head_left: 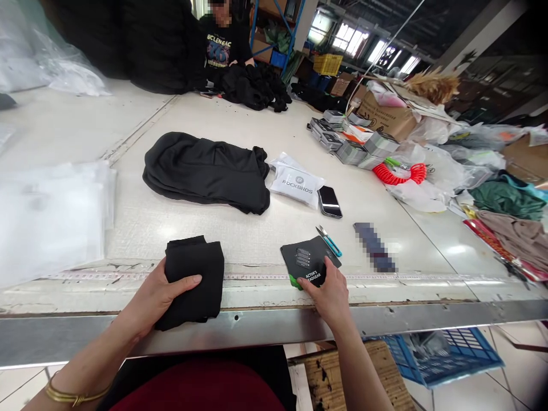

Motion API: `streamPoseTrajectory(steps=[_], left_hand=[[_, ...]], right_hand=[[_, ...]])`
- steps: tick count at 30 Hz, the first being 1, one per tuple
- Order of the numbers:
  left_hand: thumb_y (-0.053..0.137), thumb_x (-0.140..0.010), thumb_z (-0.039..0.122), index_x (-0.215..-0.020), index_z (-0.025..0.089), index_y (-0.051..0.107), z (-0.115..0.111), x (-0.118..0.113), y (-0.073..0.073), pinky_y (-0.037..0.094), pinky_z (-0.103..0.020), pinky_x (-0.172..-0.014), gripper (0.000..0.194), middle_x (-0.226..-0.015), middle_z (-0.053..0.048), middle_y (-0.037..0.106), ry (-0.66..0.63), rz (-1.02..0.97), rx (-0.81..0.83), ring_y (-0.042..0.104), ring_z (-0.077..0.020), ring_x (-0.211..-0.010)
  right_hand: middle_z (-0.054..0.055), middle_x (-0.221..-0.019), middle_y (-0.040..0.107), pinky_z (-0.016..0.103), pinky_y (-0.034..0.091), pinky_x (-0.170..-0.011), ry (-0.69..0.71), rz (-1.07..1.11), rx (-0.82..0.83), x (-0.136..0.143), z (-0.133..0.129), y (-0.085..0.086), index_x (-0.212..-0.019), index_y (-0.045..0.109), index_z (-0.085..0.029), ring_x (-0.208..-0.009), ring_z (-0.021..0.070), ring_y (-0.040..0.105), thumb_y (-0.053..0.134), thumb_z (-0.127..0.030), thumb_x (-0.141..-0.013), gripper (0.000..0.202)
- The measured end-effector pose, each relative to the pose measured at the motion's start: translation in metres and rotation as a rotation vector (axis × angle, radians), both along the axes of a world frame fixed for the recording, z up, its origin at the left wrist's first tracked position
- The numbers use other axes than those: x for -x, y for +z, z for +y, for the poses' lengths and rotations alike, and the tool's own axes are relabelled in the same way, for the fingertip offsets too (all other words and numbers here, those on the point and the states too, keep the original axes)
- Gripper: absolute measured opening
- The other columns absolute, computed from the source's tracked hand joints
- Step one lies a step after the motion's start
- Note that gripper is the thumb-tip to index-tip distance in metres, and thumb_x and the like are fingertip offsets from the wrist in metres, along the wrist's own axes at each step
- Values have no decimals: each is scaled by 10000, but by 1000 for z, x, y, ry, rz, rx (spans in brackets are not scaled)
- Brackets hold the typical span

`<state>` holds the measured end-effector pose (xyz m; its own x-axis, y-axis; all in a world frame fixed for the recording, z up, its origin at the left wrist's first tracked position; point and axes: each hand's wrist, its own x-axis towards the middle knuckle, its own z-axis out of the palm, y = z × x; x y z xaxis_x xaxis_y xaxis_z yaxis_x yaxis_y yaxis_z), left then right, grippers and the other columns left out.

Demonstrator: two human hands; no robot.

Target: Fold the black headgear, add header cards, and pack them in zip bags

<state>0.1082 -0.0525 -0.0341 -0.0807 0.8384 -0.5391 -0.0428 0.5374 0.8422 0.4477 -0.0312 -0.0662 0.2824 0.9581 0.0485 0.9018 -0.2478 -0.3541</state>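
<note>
My left hand (165, 294) is closed around a folded black cloth (199, 279), thumb on top, at the table's front edge. To the right, my right hand (329, 294) grips printed black cards (306, 257) between thumb and fingers; they lie fanned on the table and show white lettering and a green corner. Blue-handled thread snips (329, 241) lie against the cards' far edge. Beyond my hands is a flat pile of black fabric pieces (208, 171). Beside it sit white printed packets (297, 182) reading ROCKBROS and a phone (330, 201).
Clear plastic bags (51, 217) are stacked at the left. Card bundles (351, 151), a red coiled hose (400, 174) and a carton (383, 114) stand at the right. Across the table a person (225, 45) is beside black fabric (254, 85). A blue crate (445, 365) is below the edge.
</note>
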Motion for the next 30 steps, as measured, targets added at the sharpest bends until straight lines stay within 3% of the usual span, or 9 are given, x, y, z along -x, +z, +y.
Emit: streamPoseTrajectory(steps=[5, 9, 13, 17, 20, 23, 27, 30], left_hand=[[741, -665, 378, -1101, 215, 527, 0, 1, -1, 574, -325, -726, 513, -1008, -62, 694, -9, 24, -25, 667, -260, -898], [734, -672, 381, -1111, 224, 530, -1, 2, -1, 574, -321, -727, 508, -1040, -61, 687, -15, 15, -27, 665, -258, -908], [738, -668, 368, -1104, 226, 538, -1, 1, -1, 576, -324, -721, 501, -1033, -57, 691, -13, 8, -26, 669, -257, -896], [739, -670, 352, -1113, 225, 535, 0, 0, -2, 573, -342, -731, 504, -1012, -56, 697, 9, -18, -38, 670, -260, -890], [742, -668, 317, -1124, 209, 535, -1, -2, -1, 560, -361, -766, 512, -1027, -70, 692, 39, -78, -65, 664, -264, -906], [730, -684, 334, -1143, 190, 538, -1, -3, -1, 535, -383, -815, 518, -1075, -97, 674, 75, -122, -92, 649, -273, -944], [631, -749, 486, -1141, 167, 573, -3, -6, -3, 495, -402, -867, 509, -1102, -118, 661, 173, -178, -135, 621, -287, -994], [525, -794, 561, -1125, 150, 593, -5, -6, -4, 481, -404, -870, 531, -1094, -122, 662, 187, -295, -178, 619, -285, -982]], right_hand=[[141, -1145, 544, 461, 391, -912, -64, 122, -101, -12, 7, -1, -1296, 409, -134, -1078, 323, 485, 660, -410, -639, 757], [43, -893, 601, 381, 493, -711, -158, 560, -18, -32, 17, 1, -1191, 510, -200, -798, 233, 592, 745, -350, -547, 701], [18, -762, 653, 273, 477, -475, -159, 962, 57, -46, 22, 12, -1043, 583, -212, -630, 177, 599, 802, -274, -521, 569], [-19, -745, 675, 200, 484, -438, -203, 1282, 72, -39, 19, 30, -924, 601, -205, -568, 111, 591, 845, -199, -481, 505], [-28, -791, 678, 192, 521, -472, -176, 1379, 80, -11, 13, 40, -901, 601, -204, -598, 103, 609, 847, -201, -497, 473], [-22, -813, 669, 198, 528, -463, -92, 1451, 160, 38, 4, 44, -934, 584, -204, -605, 109, 612, 834, -216, -535, 472], [9, -890, 655, 238, 551, -511, 62, 1517, 345, 116, -10, 40, -965, 548, -193, -678, 133, 624, 789, -265, -610, 435], [7, -868, 637, 243, 542, -513, 97, 1501, 378, 162, -17, 33, -905, 524, -186, -679, 136, 619, 770, -297, -618, 394]])
